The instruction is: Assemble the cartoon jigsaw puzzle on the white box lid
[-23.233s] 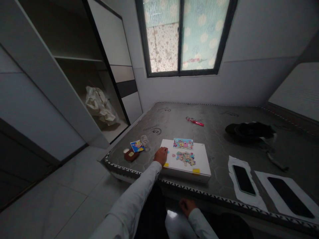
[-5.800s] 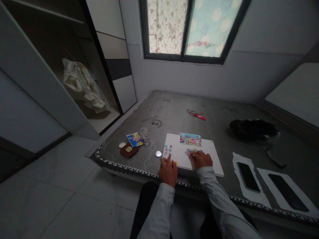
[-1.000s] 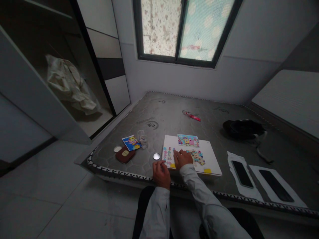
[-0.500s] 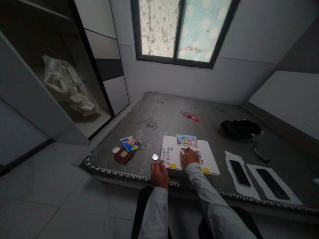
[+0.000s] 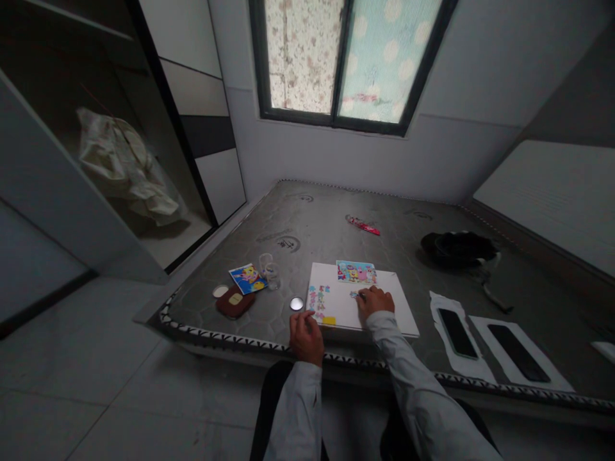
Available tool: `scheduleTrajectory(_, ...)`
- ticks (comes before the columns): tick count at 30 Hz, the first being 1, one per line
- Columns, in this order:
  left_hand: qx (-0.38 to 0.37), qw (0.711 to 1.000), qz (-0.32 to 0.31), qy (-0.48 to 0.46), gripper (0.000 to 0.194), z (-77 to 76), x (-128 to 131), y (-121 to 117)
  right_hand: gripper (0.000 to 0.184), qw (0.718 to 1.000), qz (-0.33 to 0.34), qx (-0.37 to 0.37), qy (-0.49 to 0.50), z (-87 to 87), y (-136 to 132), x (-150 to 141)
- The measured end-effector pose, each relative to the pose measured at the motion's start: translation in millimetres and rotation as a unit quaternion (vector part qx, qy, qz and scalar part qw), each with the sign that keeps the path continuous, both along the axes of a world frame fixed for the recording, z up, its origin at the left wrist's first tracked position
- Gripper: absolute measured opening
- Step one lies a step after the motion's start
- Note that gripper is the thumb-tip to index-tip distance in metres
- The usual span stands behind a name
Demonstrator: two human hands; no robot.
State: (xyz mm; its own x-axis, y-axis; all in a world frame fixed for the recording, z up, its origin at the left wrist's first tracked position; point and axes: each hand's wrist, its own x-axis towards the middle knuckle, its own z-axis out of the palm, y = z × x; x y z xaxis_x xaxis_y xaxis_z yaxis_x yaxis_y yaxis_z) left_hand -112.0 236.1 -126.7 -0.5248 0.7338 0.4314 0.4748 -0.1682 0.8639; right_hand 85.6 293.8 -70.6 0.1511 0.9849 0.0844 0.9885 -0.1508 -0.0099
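Wardrobe: an open wardrobe (image 5: 202, 83) at far left, with a crumpled white bag (image 5: 122, 169) inside it.

Mattress: a bare grey mattress (image 5: 331, 240) carries everything below, its near edge banded in a black-and-white pattern.

Left of the board: a brown pouch (image 5: 234, 302) beside a white lid (image 5: 220, 291), a picture card (image 5: 248, 278) just behind them, a glass (image 5: 269, 272) next to the card, and a metal disc (image 5: 296, 303) near the board's left edge.

Left hand: the left hand (image 5: 303, 338) rests at the mattress edge, just off the board's near-left corner, fingers relaxed and empty.

Board: a white board (image 5: 396, 288) lies flat, with a picture (image 5: 356, 272) along its far edge, a column of puzzle pieces (image 5: 319, 298) on its left part, and yellow tape (image 5: 329, 321) near its front edge.

Right hand: the right hand (image 5: 375, 304) lies on the board, fingers curled down at a small cluster of pieces; whether it grips them cannot be told.

Far right: a dark bundle (image 5: 459, 250), then two phones (image 5: 457, 333) on white paper (image 5: 523, 374).
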Motion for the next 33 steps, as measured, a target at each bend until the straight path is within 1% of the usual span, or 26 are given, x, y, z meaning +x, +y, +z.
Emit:
scheduleTrajectory(5, 0.0, 1.0, 0.0, 0.002, 0.021, -0.5, 0, 0, 0.023, 1.0, 0.012, -0.005, 0.005, 1.4, 1, -2)
scheduleTrajectory(9, 0.001, 1.0, -0.006, 0.002, 0.021, -2.6, 0, 1, 0.027, 1.0, 0.015, -0.008, 0.005, 2.0, 2, -4)
scheduleTrajectory(12, 0.003, 1.0, -0.007, 0.0, 0.021, -3.7, -1, 1, 0.026, 1.0, 0.022, -0.011, 0.006, 2.8, 4, -5)
scheduleTrajectory(18, 0.006, 1.0, -0.005, -0.006, 0.021, -1.9, -2, 1, 0.03, 1.0, 0.012, 0.006, 0.022, 11.8, 3, -8)
scheduleTrajectory(21, 0.008, 1.0, -0.002, -0.006, 0.021, -0.9, -1, 1, 0.034, 0.999, 0.009, 0.009, 0.043, 14.6, 2, -18)
scheduleTrajectory(27, 0.012, 1.0, -0.001, -0.004, 0.022, 0.9, 0, 0, 0.028, 0.994, 0.022, -0.044, 0.101, 7.2, 5, -55)
scheduleTrajectory(30, 0.015, 1.0, 0.0, -0.002, 0.021, 1.4, -1, 0, 0.031, 0.993, 0.023, -0.05, 0.106, 4.4, 5, -68)
scheduleTrajectory(33, 0.017, 1.0, 0.0, 0.0, 0.021, 0.4, -3, 0, 0.036, 0.994, 0.03, -0.044, 0.095, 3.5, 1, -74)
